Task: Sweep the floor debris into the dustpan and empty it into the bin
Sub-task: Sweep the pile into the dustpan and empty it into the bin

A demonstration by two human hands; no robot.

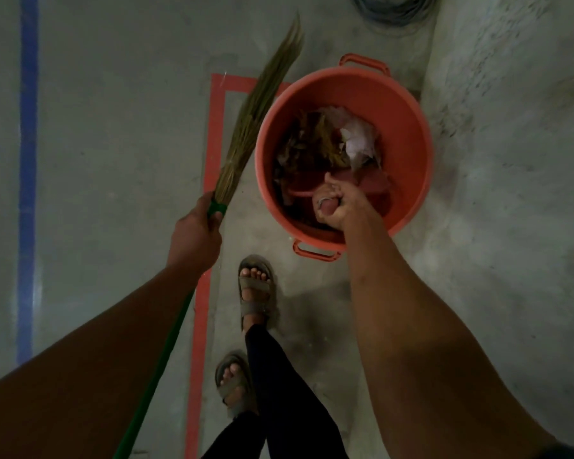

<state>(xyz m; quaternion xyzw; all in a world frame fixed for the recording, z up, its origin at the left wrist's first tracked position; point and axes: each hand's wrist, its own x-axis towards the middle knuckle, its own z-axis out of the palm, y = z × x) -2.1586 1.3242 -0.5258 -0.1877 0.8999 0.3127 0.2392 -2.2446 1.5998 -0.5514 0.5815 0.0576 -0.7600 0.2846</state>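
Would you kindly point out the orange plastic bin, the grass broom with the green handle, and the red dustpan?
Orange plastic bin (408,127), head view, inner right wall.
Grass broom with the green handle (246,127), head view, mid bristles.
Red dustpan (373,182), head view, pan inside the bin.

We are reaching both bare arms forward. Our left hand (196,231) is curling its fingers in a grip at near left; our right hand (337,203) is clenching, thumb up, farther right.

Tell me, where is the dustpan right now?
In the head view, the right hand holds the dustpan tipped inside the orange bin, right of the broom.
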